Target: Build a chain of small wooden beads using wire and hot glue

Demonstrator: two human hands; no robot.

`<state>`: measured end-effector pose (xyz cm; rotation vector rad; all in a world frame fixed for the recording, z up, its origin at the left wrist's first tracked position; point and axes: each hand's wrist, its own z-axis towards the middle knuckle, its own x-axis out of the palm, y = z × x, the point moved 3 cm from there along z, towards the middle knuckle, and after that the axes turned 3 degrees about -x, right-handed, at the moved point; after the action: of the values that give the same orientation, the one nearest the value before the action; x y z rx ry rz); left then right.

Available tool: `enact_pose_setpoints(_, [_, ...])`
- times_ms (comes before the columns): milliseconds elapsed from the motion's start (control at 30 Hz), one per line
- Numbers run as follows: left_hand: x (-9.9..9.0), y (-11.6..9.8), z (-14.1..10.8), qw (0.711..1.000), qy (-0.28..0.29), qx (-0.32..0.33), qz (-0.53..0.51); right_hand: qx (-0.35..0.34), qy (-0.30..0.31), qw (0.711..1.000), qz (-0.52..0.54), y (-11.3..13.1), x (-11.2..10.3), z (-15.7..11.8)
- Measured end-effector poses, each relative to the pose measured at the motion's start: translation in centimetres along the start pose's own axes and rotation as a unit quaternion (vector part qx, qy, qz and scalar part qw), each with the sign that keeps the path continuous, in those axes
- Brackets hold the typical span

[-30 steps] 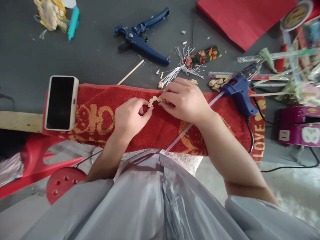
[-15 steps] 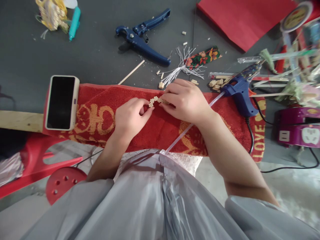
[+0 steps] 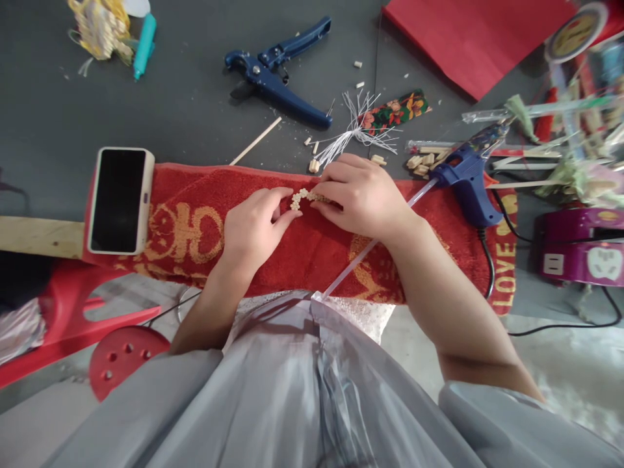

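Observation:
A curved chain of small cream cut-stick pieces [image 3: 303, 194], their ends grouped like tiny flowers, is held between my hands above the red towel [image 3: 195, 195]. My left hand [image 3: 256, 224] has its thumb and index finger around the chain's left end. The thumb and fingers of my right hand [image 3: 363, 198] pinch its right part, which they partly hide. Just beyond my right hand lie a small bundle of cut sticks [image 3: 314, 166] and a spray of white wires [image 3: 353, 133].
A blue glue gun [image 3: 465, 179] rests right of my hands, its long glue stick [image 3: 351, 268] crossing the towel. Behind lie a blue cutter [image 3: 277, 84], a thin stick [image 3: 256, 141] and red sheet [image 3: 478, 39]. A white-framed device [image 3: 119, 200] sits left, a purple box [image 3: 580, 247] right.
My left thumb and index finger have parted slightly around the chain's left end, showing more of it. My right hand has hardly moved.

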<state>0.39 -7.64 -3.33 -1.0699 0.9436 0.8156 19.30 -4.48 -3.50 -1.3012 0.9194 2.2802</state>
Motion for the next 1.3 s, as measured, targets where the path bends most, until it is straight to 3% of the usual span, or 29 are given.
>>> enact_pose_setpoints(400, [-0.06,0.34,0.11,0.997,0.024,0.053,-0.051,-0.005,-0.005,1.0,0.0,-0.08,0.15,-0.11])
enact_pose_setpoints(700, [-0.29,0.36,0.32,0.992,0.07,0.037,-0.093,-0.012,0.001,1.0,0.013,-0.35,0.34,-0.19])
enact_pose_setpoints(1300, [-0.31,0.41,0.61,0.992,0.083,0.021,-0.092,0.01,0.012,0.999,0.039,-0.41,0.12,-0.22])
